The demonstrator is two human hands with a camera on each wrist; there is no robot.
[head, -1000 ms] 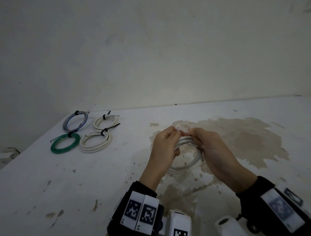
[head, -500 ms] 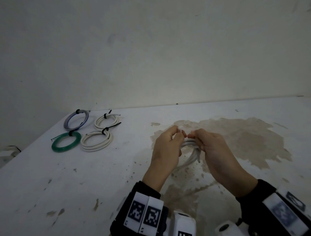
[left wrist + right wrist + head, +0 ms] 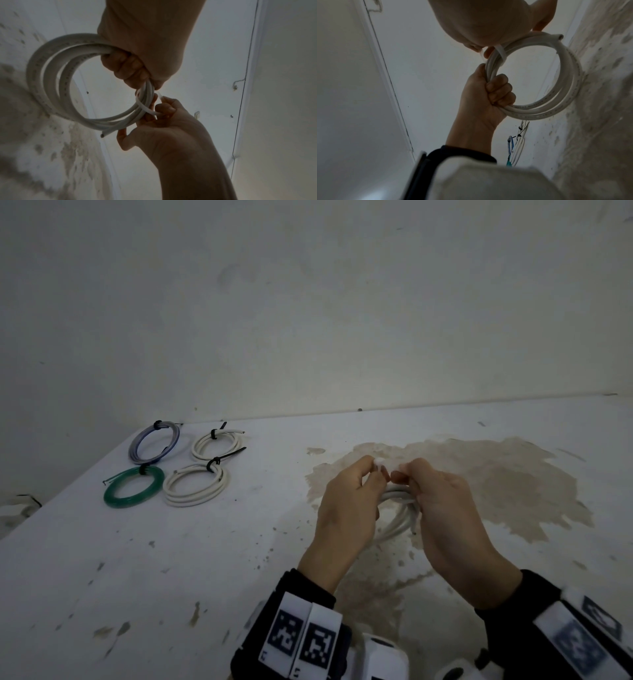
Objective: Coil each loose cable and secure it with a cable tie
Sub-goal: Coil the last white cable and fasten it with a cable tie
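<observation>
A white cable coil (image 3: 399, 494) hangs between both hands just above the table (image 3: 239, 542). My left hand (image 3: 371, 474) has its fingers curled round the coil's strands (image 3: 51, 67), plain in the right wrist view (image 3: 494, 92). A white cable tie (image 3: 144, 106) loops around the bundle (image 3: 501, 54). My right hand (image 3: 404, 474) pinches the tie's loop (image 3: 164, 111) beside the coil. The tie's tail (image 3: 379, 462) sticks up between the two thumbs. One cut cable end (image 3: 102, 135) pokes out below the bundle.
Several tied coils lie at the table's back left: a grey-blue one (image 3: 154, 441), a small white one (image 3: 215, 443), a green one (image 3: 133, 486) and a larger white one (image 3: 195, 484). The table's left edge is near them. A brown stain (image 3: 496, 474) spreads under the hands.
Both hands have lifted the coil a little off the table and drawn their fingertips together on the tie above the bundle. The tied coils have not moved.
</observation>
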